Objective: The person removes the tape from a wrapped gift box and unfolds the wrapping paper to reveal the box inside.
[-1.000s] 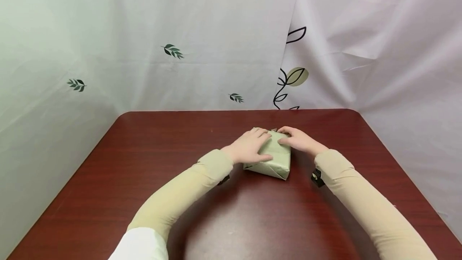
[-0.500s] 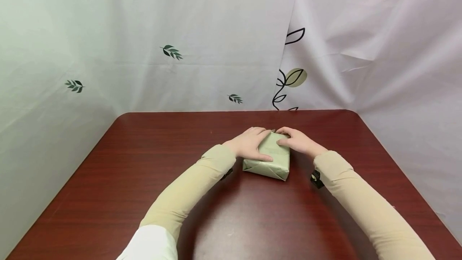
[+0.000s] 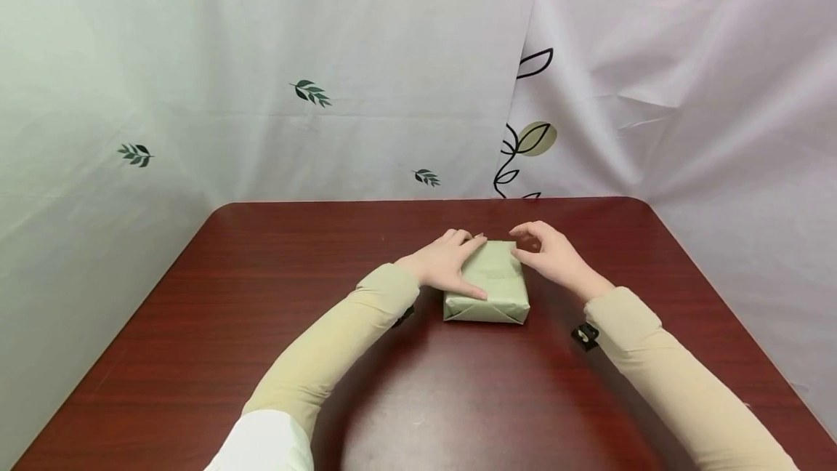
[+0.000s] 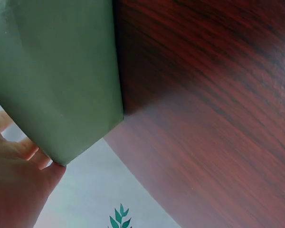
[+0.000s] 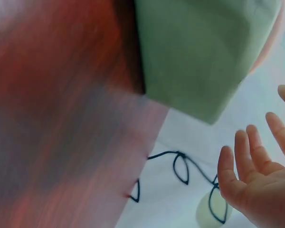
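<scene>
A box-shaped package [image 3: 495,278] in pale green wrapping paper lies on the table, its folded end facing the near side. My left hand [image 3: 439,265] rests across its left part, fingers spread and thumb stretched over the top. In the left wrist view, fingertips of the left hand [image 4: 19,178] touch the upper edge of the package [image 4: 61,71]. My right hand [image 3: 554,254] hovers at the far right corner with fingers loosely bent. In the right wrist view a gap shows between the right hand [image 5: 259,183] and the package [image 5: 194,52]; nothing is in its fingers.
The dark red wood-grain table [image 3: 275,275] has rounded far corners. Behind and beside it hang white curtains [image 3: 392,57] printed with leaf sprigs. A small black device [image 3: 585,336] sits under the right sleeve's cuff.
The package has turned slightly, so its near end now faces me squarely. My right hand has come off its far right corner, moving up and right. My left hand stays on it.
</scene>
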`<state>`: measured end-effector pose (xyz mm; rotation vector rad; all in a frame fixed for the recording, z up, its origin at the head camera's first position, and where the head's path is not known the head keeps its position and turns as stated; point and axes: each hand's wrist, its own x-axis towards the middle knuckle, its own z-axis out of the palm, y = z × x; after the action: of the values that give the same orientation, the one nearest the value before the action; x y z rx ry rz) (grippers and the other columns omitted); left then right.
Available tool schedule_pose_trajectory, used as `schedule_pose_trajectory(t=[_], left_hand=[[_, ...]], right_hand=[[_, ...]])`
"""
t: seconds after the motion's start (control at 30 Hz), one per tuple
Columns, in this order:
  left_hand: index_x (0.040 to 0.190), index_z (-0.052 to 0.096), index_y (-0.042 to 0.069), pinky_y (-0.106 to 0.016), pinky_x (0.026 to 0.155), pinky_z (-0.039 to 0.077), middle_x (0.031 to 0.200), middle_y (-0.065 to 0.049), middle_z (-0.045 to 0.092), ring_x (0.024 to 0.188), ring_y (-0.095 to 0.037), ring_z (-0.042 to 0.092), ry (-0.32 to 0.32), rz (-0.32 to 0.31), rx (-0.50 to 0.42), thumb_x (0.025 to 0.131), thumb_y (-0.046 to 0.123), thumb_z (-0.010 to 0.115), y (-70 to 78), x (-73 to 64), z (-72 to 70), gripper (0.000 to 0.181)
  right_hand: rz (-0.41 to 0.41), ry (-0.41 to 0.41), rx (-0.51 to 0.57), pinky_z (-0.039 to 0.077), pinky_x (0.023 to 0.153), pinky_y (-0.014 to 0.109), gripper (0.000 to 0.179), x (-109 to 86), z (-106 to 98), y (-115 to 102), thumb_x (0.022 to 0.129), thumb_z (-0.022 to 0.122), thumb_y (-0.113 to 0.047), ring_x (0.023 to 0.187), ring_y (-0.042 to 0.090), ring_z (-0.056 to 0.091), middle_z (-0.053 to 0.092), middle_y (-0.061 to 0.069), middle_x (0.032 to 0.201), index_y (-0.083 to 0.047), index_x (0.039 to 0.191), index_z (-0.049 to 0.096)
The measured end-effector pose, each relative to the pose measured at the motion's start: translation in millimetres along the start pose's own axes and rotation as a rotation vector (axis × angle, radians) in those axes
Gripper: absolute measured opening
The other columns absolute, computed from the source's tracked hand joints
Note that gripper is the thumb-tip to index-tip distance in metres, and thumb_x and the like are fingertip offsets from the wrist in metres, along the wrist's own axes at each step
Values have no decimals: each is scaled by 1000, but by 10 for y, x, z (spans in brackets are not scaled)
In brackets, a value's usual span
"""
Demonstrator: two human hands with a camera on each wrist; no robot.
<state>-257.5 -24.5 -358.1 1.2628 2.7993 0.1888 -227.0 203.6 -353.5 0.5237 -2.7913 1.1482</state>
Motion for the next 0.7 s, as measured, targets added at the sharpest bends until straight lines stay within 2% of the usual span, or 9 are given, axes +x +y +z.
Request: schedule_pose_trajectory(t=[0.2,0.37,0.53,0.7], left_hand=[[149,28,13,-32,106,34,133,-9,43,124,-23,38,-13,24,-3,69,66,70,-9,-18,-10,105],[149,27,17,-32,106,33,136,-10,41,124,-23,38,-19,42,32,70,68,68,-9,-24,-15,103],[149,27,19,-33,107,31,139,-10,39,126,-23,37,-12,41,44,70,69,67,-14,-13,12,102],[150,26,18,-34,108,30,138,-9,40,127,-23,36,-13,31,35,69,70,67,-21,-11,36,104]], right_hand=[[-149,13,-75,49,80,42,22,-161,104,-93,82,69,-5,91,27,60,63,12,101,-2,103,65],[-217,9,-133,48,76,37,18,-187,191,-144,79,72,-7,86,22,59,63,6,94,-5,97,67],[-246,3,-225,49,79,38,17,-160,234,-172,78,75,-13,86,20,60,64,5,93,-7,93,68],[-227,-14,-259,48,77,38,20,-139,247,-214,76,78,-18,83,18,59,64,3,88,-8,89,67]])
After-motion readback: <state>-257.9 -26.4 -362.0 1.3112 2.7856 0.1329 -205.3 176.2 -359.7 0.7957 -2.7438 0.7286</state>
